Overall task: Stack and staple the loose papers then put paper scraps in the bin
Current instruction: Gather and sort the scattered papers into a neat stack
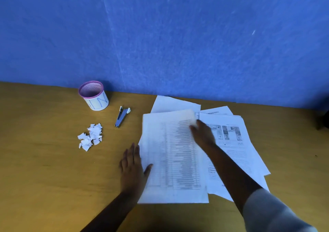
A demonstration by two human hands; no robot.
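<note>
Mid-gather on the wooden worktop (44,160): loose papers (229,153) fanned right of centre, top sheet (170,160) a blurred printed table. Left hand (132,166) flat and released against that sheet's left edge, thumb over the margin; right hand (203,133) blurred at the upper right corner, seemingly lifting it, grip impossible to tell for certain. Likely light, limp and slippery, prone to sliding and creasing; best squared by the edges, then pinched at one corner for stapling. Farther left, stapler (122,116) lying apart, paper scraps (90,136) heaped nearby, featherlight and best scooped together. Against the blue wall, bin (93,95) with pink rim, hand-lettered label apparently reading "BIN". Print on the sheets too blurred to read.
</note>
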